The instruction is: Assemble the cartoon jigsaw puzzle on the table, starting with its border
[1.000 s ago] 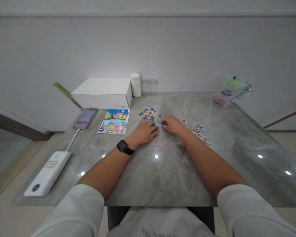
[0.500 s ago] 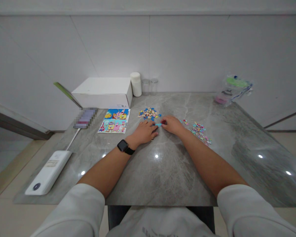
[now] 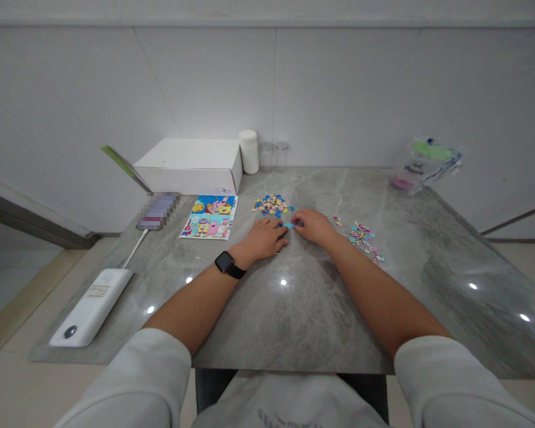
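Observation:
Between my two hands a short strip of light-blue jigsaw puzzle pieces lies on the grey table. My left hand rests flat with fingers apart, its fingertips at the strip's left end. At the right end, my right hand is closed in a pinch on a puzzle piece, mostly hidden by the fingers. Just beyond is a pile of puzzle pieces, many with tan backs up. More colourful puzzle pieces are scattered to the right, partly behind my right forearm.
A printed cartoon picture sheet lies left of my hands. Behind it stand a white box, a white bottle and two clear glasses. A phone is cabled to a white power bank. A plastic bag sits back right.
The view has shifted slightly. My right hand stays pinched at the strip's right end, and my left hand keeps its place; a little more of the blue strip shows between them.

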Available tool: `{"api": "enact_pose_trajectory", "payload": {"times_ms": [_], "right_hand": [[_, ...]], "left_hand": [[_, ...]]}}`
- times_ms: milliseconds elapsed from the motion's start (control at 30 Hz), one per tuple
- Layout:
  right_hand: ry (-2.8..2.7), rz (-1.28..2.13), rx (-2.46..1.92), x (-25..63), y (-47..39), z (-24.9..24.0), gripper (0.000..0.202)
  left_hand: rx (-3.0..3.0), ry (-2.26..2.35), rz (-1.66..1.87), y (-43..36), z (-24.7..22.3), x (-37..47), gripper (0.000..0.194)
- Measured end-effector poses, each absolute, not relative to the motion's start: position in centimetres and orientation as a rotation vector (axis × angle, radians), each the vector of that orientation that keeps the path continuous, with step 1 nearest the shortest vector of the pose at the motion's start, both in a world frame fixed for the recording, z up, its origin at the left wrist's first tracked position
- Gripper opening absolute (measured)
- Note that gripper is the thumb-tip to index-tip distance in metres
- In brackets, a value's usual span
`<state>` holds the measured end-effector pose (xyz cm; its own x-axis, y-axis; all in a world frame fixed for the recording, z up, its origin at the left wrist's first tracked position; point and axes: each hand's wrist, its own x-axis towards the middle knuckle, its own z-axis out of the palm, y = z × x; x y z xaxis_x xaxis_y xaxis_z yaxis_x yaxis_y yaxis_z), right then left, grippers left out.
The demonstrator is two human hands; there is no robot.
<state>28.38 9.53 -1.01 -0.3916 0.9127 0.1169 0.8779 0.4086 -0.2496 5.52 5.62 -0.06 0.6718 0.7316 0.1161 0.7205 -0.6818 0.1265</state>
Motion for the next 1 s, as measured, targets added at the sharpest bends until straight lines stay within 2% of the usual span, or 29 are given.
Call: {"api": "enact_pose_trajectory", "payload": {"times_ms": [500,1000], "right_hand": [[-2.473,0.053,-1.656,27.5,8.4,-0.2,0.020],[-2.459,0.097,-1.717,26.6,7.8,0.2,0.020]], "left_hand": [[2.814,1.231,0.230,5.5,-0.1,5.6,0.043],[2.797,1.219,0.251,5.9,0.0,5.5,0.041]]}}
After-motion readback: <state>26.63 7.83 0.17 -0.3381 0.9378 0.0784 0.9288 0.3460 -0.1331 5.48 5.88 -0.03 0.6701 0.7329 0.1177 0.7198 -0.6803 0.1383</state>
